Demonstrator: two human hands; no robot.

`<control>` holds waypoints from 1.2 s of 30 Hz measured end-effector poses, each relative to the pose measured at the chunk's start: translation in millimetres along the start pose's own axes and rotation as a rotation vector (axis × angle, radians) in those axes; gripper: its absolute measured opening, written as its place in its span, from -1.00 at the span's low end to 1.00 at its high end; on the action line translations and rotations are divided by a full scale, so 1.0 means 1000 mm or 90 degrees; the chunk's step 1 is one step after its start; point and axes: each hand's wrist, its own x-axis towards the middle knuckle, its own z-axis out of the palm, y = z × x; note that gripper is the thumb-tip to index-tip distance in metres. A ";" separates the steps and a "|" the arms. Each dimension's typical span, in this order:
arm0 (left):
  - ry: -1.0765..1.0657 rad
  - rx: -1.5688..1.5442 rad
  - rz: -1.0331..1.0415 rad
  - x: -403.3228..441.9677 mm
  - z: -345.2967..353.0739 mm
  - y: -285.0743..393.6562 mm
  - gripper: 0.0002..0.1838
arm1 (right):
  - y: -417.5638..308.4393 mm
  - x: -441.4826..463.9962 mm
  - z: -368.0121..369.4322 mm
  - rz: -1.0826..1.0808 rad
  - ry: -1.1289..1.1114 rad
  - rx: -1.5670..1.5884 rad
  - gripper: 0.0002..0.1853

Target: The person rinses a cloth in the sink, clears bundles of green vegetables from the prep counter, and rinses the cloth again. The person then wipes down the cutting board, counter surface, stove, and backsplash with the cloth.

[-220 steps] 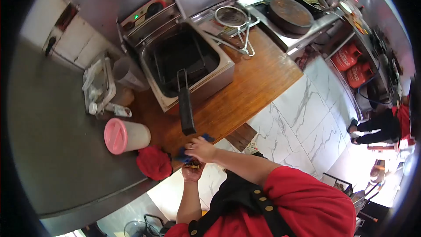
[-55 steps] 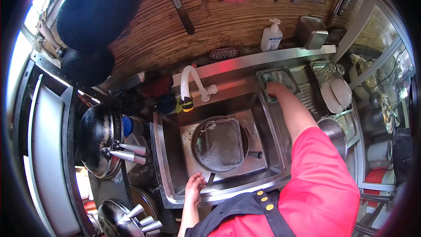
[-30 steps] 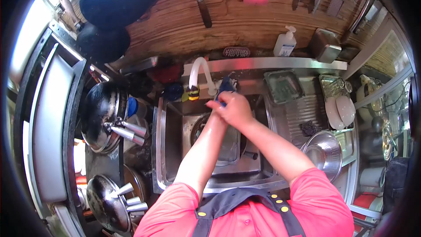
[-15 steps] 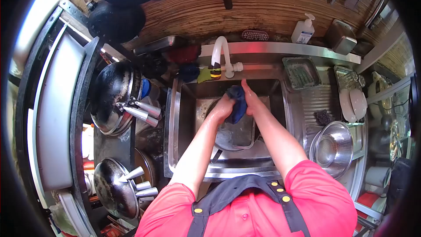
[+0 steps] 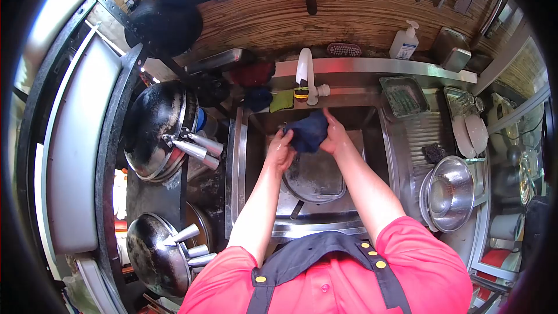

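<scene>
One left hand [image 5: 279,152] closes on the near end of a dark blue cloth [image 5: 309,132], which slants away rightward between both hands, above the sink [image 5: 238,166]; the right hand [image 5: 335,135] grips its farther end, equally close.

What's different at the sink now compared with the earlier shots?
The right hand has left the tray and moved left over the sink. It and the left hand have taken hold of the blue cloth, now spread between them rather than bunched. The tap and soap bottle stayed put.
</scene>
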 end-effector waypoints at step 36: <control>-0.294 0.094 -0.043 -0.005 0.049 0.122 -0.61 | -0.079 0.089 0.010 -0.096 0.255 -0.565 -0.56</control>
